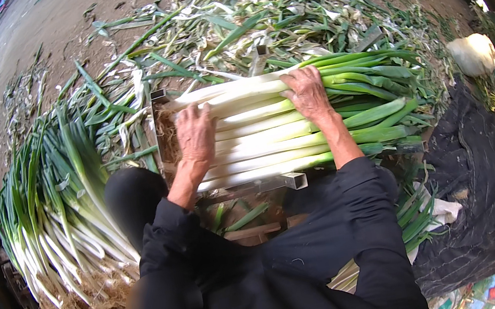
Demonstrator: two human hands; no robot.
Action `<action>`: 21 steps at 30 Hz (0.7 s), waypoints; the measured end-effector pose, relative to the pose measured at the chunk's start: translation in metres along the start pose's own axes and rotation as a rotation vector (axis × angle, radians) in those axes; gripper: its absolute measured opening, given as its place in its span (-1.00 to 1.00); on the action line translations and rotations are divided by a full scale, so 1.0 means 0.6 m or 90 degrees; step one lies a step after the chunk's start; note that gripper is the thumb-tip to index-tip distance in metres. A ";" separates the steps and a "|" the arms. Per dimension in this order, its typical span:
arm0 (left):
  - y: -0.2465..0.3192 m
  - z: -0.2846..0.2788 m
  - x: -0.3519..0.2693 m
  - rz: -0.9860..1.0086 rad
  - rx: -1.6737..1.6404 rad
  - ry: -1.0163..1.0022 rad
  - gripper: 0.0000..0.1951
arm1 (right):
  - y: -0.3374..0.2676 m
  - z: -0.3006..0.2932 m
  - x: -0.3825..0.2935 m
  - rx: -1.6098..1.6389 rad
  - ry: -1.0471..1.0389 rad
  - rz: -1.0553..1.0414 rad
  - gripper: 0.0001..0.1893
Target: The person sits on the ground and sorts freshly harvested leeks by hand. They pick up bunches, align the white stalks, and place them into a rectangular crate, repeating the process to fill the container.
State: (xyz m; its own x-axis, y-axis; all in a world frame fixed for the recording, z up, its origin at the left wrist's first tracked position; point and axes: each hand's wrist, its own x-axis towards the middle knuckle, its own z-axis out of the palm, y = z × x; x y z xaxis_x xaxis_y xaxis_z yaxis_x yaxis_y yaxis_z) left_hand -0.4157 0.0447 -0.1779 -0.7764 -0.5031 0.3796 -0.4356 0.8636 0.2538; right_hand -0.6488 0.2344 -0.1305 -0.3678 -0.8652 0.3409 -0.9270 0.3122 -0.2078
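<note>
Before me a row of cleaned long green onions (268, 133) lies side by side in a square-tube metal frame (295, 181). Their white shafts and roots point left, their green leaves right. My left hand (196, 132) lies over the white shafts near the root end, fingers curled on the far stalks. Farther right, my right hand (307, 93) grips the far stalks where white turns to green. Its fingertips are at the outer edge of the row. Both palms hide parts of the shafts beneath them.
A heap of untrimmed green onions (72, 223) with soil-brown roots lies left of my knee. Stripped leaves (244, 17) litter the ground beyond the frame. At right are black fabric (475, 195) and a white roundish object (474, 55); more onions lie by my right leg.
</note>
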 end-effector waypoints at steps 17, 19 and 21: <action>-0.028 0.029 0.001 -0.046 -0.109 -0.029 -0.64 | -0.002 -0.034 0.001 -0.086 0.077 -0.010 -0.67; -0.028 0.031 -0.004 -0.039 -0.112 -0.010 -0.65 | 0.002 -0.032 -0.014 -0.068 0.093 -0.010 -0.66; -0.026 0.030 -0.007 -0.039 -0.133 0.002 -0.66 | 0.008 -0.040 -0.029 -0.080 0.104 -0.019 -0.65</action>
State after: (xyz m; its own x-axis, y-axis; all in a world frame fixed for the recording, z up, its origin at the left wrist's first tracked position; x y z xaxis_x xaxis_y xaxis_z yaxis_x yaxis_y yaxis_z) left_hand -0.4136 0.0339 -0.1994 -0.7499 -0.5548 0.3604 -0.3778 0.8063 0.4551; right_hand -0.6486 0.2604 -0.1153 -0.3378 -0.8029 0.4912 -0.9358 0.3426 -0.0835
